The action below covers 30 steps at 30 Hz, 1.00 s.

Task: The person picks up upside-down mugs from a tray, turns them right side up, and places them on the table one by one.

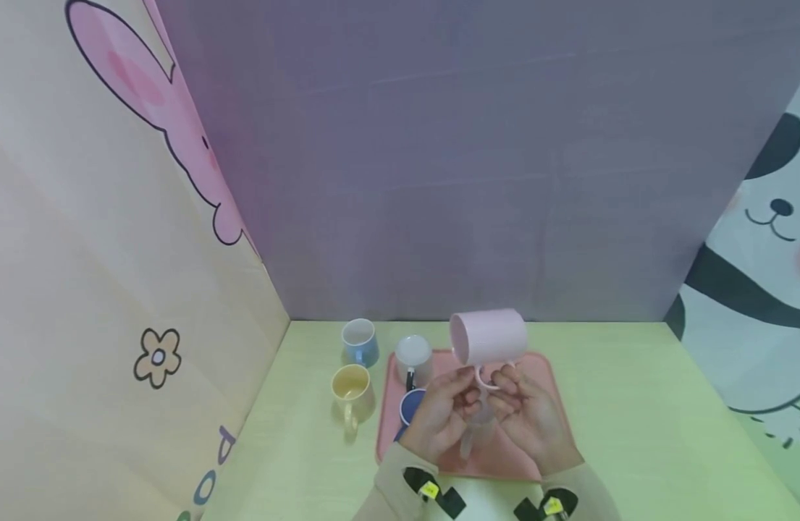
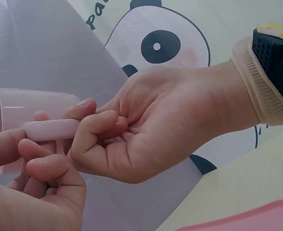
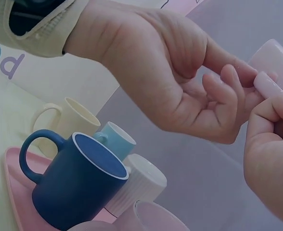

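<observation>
A pale pink mug (image 1: 494, 337) is held on its side above the pink tray (image 1: 556, 420), its mouth facing left and its handle (image 2: 52, 130) hanging downward. My left hand (image 1: 439, 414) pinches the handle near the mouth end. On the other side, my right hand (image 1: 530, 416) grips the handle with thumb and curled fingers. Below the hands on the tray stands a pale cup (image 1: 483, 430), mostly hidden. To their left a dark blue mug (image 3: 79, 183) and a white ribbed mug (image 3: 141, 180) are upright on the tray.
Left of the tray, a yellow mug (image 1: 352, 394) and a light blue mug (image 1: 360, 342) stand on the pale green table (image 1: 634, 405). A grey-purple panel (image 1: 439, 181) rises behind, with printed side walls left and right.
</observation>
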Each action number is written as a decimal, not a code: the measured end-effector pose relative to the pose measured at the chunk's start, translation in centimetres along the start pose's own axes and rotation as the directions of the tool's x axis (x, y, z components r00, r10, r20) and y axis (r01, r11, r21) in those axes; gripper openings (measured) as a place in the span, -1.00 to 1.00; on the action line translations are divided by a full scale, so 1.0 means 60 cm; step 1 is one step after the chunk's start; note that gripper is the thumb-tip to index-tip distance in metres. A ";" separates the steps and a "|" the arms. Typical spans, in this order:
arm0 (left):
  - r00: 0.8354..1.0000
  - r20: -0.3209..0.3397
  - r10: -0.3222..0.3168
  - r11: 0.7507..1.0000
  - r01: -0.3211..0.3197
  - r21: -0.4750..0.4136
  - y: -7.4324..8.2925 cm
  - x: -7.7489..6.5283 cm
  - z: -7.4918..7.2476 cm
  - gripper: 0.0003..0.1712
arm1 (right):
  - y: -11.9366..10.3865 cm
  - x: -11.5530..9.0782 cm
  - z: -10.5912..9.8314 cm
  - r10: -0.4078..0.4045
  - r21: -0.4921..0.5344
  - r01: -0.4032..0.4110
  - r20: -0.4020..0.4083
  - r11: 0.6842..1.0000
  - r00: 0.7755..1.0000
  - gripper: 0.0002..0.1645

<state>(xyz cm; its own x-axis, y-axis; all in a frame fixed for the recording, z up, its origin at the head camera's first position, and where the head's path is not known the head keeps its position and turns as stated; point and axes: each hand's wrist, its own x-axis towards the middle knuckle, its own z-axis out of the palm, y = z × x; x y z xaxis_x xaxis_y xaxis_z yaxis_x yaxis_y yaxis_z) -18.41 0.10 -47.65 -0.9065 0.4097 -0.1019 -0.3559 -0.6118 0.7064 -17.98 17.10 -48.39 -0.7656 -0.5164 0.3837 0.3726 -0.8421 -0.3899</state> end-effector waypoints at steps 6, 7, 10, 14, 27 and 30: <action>0.996 0.089 -0.012 1.000 0.014 -0.016 0.001 -0.003 -0.001 -0.80 | 0.004 0.001 -0.009 -0.007 -0.021 0.008 0.031 1.000 0.999 -0.33; 0.995 0.094 -0.016 1.000 0.017 -0.015 0.001 -0.004 -0.001 -0.79 | 0.004 0.001 -0.010 -0.003 -0.024 0.004 0.038 1.000 0.999 -0.33; 0.993 0.115 -0.022 1.000 0.022 -0.001 0.002 -0.007 -0.001 -0.78 | 0.006 0.000 -0.011 0.004 -0.038 -0.002 0.052 0.999 0.999 -0.31; 0.989 0.147 -0.032 0.999 0.027 0.032 0.003 -0.009 -0.003 -0.75 | 0.008 -0.002 -0.009 0.002 -0.076 0.001 0.032 0.997 1.000 -0.29; 0.960 0.280 0.026 0.990 -0.064 0.126 0.009 -0.015 -0.008 -0.72 | 0.003 -0.012 -0.008 0.008 -0.308 -0.053 -0.147 0.950 0.989 -0.37; 0.962 0.269 0.040 0.987 -0.079 0.138 0.011 -0.016 -0.006 -0.72 | 0.003 -0.016 -0.006 -0.034 -0.440 -0.088 -0.261 0.894 0.965 -0.47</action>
<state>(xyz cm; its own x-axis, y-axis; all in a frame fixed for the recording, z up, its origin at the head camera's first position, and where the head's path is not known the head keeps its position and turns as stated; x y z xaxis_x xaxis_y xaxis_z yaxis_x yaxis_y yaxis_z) -17.84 -0.91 -47.34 -0.8256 0.5518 0.1180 -0.2485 -0.5433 0.8019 -17.36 17.50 -49.10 -0.8881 -0.4290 0.1648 0.1694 -0.6389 -0.7505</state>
